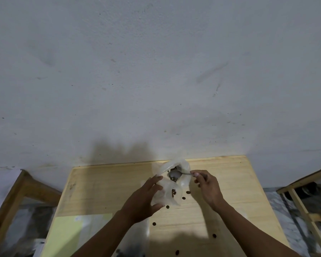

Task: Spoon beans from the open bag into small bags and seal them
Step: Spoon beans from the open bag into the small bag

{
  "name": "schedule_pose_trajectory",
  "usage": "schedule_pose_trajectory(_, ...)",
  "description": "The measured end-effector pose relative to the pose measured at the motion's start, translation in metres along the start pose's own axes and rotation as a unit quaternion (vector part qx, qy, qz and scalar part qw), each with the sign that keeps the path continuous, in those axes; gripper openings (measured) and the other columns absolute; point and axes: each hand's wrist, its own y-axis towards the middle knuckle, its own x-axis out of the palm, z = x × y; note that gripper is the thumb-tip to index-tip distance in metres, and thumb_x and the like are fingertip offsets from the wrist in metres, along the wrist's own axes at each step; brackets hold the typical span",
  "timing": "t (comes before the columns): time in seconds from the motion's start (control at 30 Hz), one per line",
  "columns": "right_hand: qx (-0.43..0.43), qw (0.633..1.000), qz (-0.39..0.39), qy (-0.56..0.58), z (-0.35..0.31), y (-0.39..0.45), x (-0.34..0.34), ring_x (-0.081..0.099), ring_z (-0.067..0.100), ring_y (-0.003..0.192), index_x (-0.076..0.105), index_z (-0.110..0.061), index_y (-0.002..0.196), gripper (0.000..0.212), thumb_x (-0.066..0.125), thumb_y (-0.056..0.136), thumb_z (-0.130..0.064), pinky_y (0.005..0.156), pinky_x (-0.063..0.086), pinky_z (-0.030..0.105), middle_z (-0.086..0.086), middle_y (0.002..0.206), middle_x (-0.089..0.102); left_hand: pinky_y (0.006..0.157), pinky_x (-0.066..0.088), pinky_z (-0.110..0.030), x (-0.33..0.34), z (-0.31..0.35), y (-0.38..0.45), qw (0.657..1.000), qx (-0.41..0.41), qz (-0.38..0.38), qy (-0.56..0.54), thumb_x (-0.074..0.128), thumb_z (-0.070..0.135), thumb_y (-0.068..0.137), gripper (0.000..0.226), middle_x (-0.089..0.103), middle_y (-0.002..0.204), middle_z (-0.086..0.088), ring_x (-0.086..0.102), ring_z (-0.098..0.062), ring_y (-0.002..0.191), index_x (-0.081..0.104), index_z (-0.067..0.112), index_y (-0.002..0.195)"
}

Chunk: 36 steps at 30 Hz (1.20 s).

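Left hand point(144, 197) with fingers spread, cupping a small clear bag point(171, 190); right hand point(208, 186) pinching a spoon point(174, 174) at the bag mouth; loose beans point(154, 223) on the tabletop point(109, 186)

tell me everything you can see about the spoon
The spoon is small, grey and metallic-looking, with a rounded bowl and a thin handle. It lies roughly level; its bowl is over the mouth of the clear plastic bag, with no beans visible in it. The right hand pinches the handle's end. Nothing else visibly touches it.
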Motion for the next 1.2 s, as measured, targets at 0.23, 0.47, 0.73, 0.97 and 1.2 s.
schedule_pose_trajectory(0.23, 0.218, 0.967, -0.019, 0.134, -0.003, -0.009, 0.009, 0.056, 0.027, 0.066, 0.067, 0.002, 0.096, 0.025, 0.045, 0.100, -0.010, 0.051, 0.040, 0.024, 0.014, 0.068, 0.060, 0.078, 0.043, -0.020, 0.002, 0.011, 0.004, 1.000, 0.000, -0.012, -0.005, 0.060, 0.052, 0.082, 0.048, 0.014, 0.157, 0.023, 0.038, -0.013, 0.139, 0.051, 0.024, 0.120)
schedule_pose_trajectory(0.47, 0.311, 0.917, -0.023, 0.250, -0.013, -0.003, 0.002, 0.046, 0.019, 0.053, 0.059, -0.006, 0.090, 0.030, 0.035, 0.104, -0.015, 0.053, 0.033, 0.028, 0.012, 0.065, 0.054, 0.084, 0.051, -0.025, -0.003, 0.013, 0.006, 0.999, 0.032, 0.024, 0.007, 0.060, 0.052, 0.083, 0.043, 0.018, 0.157, 0.019, 0.025, -0.010, 0.146, 0.050, 0.027, 0.116)
schedule_pose_trajectory(0.73, 0.169, 0.966, 0.011, 0.196, -0.046, -0.003, -0.022, 0.057, 0.022, 0.066, 0.067, -0.001, 0.090, 0.027, 0.046, 0.102, -0.012, 0.064, 0.044, 0.030, 0.012, 0.073, 0.063, 0.100, 0.040, -0.027, -0.019, 0.015, 0.008, 0.996, 0.021, 0.079, 0.027, 0.066, 0.058, 0.077, 0.047, 0.052, 0.133, 0.015, 0.042, -0.005, 0.130, 0.054, 0.031, 0.114)
schedule_pose_trajectory(0.97, 0.083, 0.986, -0.005, 0.144, -0.113, -0.010, -0.059, 0.057, 0.023, 0.064, 0.067, 0.004, 0.093, 0.025, 0.048, 0.100, -0.010, 0.064, 0.047, 0.028, 0.016, 0.071, 0.060, 0.087, 0.041, -0.026, -0.025, 0.024, 0.007, 0.985, -0.137, 0.093, -0.045, 0.056, 0.072, 0.070, 0.063, 0.054, 0.105, 0.020, 0.053, -0.006, 0.098, 0.058, 0.027, 0.113)
schedule_pose_trajectory(1.2, -0.075, 0.991, -0.079, -0.074, -0.158, -0.041, -0.048, 0.066, 0.012, 0.068, 0.073, -0.009, 0.093, 0.023, 0.053, 0.099, -0.019, 0.068, 0.051, 0.022, 0.002, 0.080, 0.071, 0.079, 0.039, -0.011, -0.032, 0.054, 0.016, 0.968, -0.172, 0.109, -0.144, 0.079, 0.044, 0.074, 0.044, 0.054, 0.098, 0.021, 0.054, -0.004, 0.095, 0.051, 0.032, 0.105)
